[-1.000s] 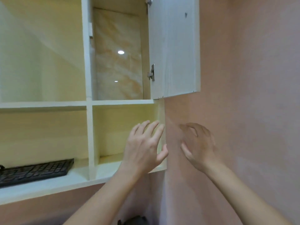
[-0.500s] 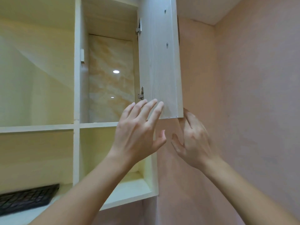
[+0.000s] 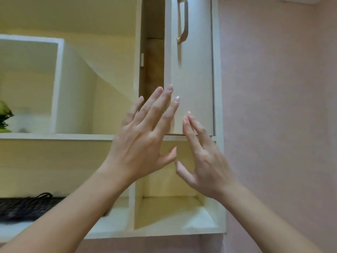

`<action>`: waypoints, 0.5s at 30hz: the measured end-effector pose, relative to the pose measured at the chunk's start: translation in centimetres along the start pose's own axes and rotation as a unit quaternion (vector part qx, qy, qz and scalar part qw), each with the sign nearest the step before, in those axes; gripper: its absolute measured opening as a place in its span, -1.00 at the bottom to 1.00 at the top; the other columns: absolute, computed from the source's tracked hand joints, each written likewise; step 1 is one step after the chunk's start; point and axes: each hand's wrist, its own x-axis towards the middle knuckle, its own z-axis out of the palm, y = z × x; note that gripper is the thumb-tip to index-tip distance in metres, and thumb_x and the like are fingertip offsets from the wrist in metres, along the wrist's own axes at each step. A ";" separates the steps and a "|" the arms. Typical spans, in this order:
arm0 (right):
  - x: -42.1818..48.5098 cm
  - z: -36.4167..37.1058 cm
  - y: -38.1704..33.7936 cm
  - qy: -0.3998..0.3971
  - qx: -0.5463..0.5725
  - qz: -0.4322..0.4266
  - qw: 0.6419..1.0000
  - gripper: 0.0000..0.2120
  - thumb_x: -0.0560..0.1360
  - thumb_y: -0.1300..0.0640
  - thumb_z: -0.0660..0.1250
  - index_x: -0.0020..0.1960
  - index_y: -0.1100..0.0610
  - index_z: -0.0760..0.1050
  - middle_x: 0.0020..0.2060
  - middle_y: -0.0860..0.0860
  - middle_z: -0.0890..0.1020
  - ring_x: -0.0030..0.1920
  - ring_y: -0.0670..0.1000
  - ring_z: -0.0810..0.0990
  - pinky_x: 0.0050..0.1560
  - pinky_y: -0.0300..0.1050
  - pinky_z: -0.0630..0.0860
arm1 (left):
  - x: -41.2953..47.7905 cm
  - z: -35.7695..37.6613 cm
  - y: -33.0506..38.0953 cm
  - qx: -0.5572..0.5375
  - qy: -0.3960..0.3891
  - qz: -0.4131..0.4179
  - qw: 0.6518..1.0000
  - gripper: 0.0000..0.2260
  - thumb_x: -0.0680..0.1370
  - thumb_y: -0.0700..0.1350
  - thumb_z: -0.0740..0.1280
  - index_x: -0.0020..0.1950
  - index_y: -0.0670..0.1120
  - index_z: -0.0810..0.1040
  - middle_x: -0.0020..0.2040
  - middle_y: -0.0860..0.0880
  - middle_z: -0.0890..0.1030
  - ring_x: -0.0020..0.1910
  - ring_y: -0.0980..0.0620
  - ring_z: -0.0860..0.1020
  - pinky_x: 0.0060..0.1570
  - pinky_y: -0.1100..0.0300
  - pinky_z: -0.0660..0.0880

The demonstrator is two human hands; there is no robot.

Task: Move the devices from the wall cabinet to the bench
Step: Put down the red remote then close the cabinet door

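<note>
The white wall cabinet (image 3: 135, 70) fills the left and middle of the head view. Its narrow right door (image 3: 193, 73) with a metal handle (image 3: 183, 21) stands almost shut, leaving a dark gap on its left. My left hand (image 3: 145, 136) is raised with fingers spread, its fingertips on the door's lower left edge. My right hand (image 3: 204, 157) is open too, fingertips touching the door's bottom edge. Neither hand holds anything. A black keyboard (image 3: 25, 207) lies on the lower left shelf, partly behind my left forearm.
A green and black object (image 3: 4, 115) sits on the upper left shelf at the frame's edge. The lower right compartment (image 3: 169, 207) holds nothing visible. A pink wall (image 3: 282, 106) runs along the cabinet's right side.
The right door has swung from wide open to nearly shut, its handle side now facing me. Both hands rose and moved onto its lower edge. The view tilted upward.
</note>
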 end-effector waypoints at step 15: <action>3.3 4.4 3.3 -0.018 0.025 -0.025 0.999 -0.30 0.59 -0.26 0.03 0.61 0.03 -0.05 0.62 -0.05 -0.02 0.60 -0.04 -0.10 0.55 0.18 0.09 | -1.5 4.1 -2.7 0.121 -0.064 0.001 0.991 -0.16 0.51 0.21 0.29 0.62 -0.24 0.11 0.65 -0.22 0.08 0.64 -0.14 0.01 0.59 -0.10 0.09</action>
